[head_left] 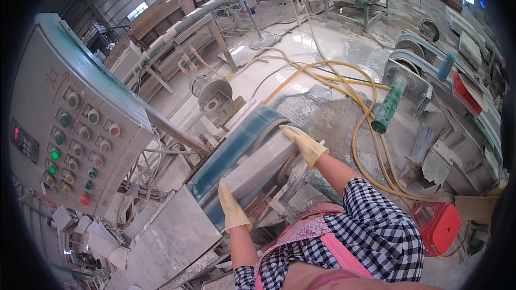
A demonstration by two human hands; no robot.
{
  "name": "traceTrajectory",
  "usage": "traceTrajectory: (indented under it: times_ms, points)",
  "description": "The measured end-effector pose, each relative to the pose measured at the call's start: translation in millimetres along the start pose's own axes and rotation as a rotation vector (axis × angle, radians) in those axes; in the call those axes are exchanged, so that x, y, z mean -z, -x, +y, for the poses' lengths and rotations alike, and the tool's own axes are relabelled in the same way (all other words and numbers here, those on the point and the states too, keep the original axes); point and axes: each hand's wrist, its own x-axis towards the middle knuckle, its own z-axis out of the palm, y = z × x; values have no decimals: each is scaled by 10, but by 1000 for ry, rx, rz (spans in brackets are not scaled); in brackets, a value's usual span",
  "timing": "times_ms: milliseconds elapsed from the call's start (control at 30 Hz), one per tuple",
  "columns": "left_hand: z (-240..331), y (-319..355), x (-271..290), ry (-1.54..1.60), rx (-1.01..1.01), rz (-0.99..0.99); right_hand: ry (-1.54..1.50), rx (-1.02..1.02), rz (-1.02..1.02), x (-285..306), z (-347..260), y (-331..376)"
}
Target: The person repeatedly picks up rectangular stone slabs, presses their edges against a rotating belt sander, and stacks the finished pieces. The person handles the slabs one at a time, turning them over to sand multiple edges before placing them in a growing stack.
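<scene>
Both hands wear yellowish rubber gloves and bear on a long pale stone slab [257,169] that lies slantwise against a blue-green sanding belt [236,147]. Left hand [232,208] lies flat on the near end of the slab, fingers together and pointing up along it, as if to steady that end and keep it from sliding back. Right hand [302,144] presses on the far end, fingers stretched and close together, right where the belt curves round its wheel (the spot where the stone would tend to kick). Neither hand grips; both push down with open palms, one at each end, which spreads the load along the piece.

To the left stands a grey control box [70,118] with rows of coloured buttons. Beyond the belt sits a small motor [212,94], and yellow hoses [344,83] loop over the wet floor. A green stone cylinder [388,106] juts from the machine on the right, with a red stool [441,225] near the person's right elbow.
</scene>
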Motion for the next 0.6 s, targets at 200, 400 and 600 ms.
traceTrajectory:
  times_ms: [200, 400, 600]
  points:
    - [16, 10, -13, -22, 7, 9, -82, -77, 33, 8, -78, -8]
    - [-38, -52, 9, 1, 13, -6, -317, -191, 81, -38, -41, -103]
    - [-81, -128, 46, -4, -1, -28, -291, -143, 78, -38, 37, -123]
